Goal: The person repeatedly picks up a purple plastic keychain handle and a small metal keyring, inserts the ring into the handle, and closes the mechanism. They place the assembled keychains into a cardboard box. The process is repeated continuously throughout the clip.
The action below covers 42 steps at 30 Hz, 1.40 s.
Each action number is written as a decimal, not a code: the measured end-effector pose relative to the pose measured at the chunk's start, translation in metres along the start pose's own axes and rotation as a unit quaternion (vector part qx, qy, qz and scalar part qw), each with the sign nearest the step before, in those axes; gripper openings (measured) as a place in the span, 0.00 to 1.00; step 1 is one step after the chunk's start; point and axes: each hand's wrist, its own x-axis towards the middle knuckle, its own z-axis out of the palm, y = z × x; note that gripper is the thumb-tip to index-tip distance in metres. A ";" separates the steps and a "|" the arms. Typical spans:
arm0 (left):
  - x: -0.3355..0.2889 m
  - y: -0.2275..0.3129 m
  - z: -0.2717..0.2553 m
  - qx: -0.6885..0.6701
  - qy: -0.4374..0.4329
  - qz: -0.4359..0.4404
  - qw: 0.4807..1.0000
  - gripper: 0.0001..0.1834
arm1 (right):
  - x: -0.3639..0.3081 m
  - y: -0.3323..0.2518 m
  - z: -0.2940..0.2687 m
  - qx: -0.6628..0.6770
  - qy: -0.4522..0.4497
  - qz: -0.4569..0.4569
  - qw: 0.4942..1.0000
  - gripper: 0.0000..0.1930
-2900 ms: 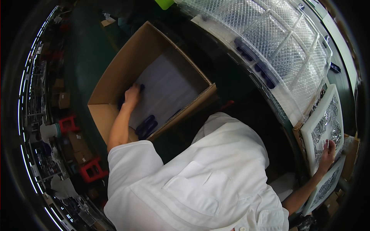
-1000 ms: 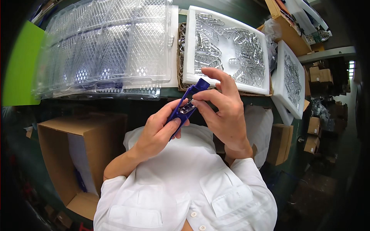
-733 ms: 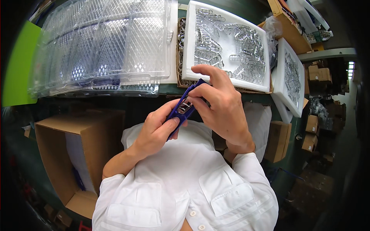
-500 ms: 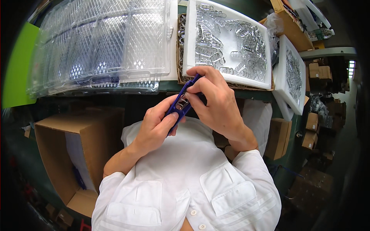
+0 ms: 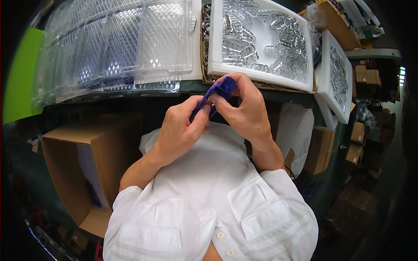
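Note:
In front of my chest I hold a dark blue plastic part (image 5: 224, 88), long and narrow, tilted up to the right. My left hand (image 5: 176, 128) is closed on its lower end, thumb along the top. The fingers of my right hand (image 5: 250, 113) grip the upper end, with the thumb pressing near the middle. A small bit of metal shows by that thumb; the rest is hidden by my fingers. Just beyond my hands lies a white foam tray (image 5: 261, 76) holding many looped metal wire pieces (image 5: 285, 48), resting on a cardboard box of more metal pieces.
Clear plastic trays (image 5: 161, 43) are stacked at the far left, beside a bright green panel (image 5: 19, 78). An open cardboard box (image 5: 65, 143) stands at left, with something blue inside. Another foam tray (image 5: 326, 87) leans at right, above a brown carton (image 5: 321, 150).
The blue part has turned in my hands, so its slot with the metal piece is now mostly hidden. My right fingers have shifted round its upper end. The view has moved slightly.

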 end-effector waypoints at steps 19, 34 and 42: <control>0.005 0.017 -0.019 -0.032 -0.084 0.057 0.994 0.18 | 0.000 0.005 -0.003 0.226 0.039 -0.070 0.971 0.16; -0.019 0.056 -0.012 0.206 -0.028 0.296 0.932 0.39 | -0.015 0.013 -0.052 0.080 0.085 -0.264 0.958 0.24; -0.011 0.061 -0.005 0.204 -0.042 0.297 0.932 0.36 | -0.014 0.025 -0.057 0.082 0.111 -0.260 0.956 0.25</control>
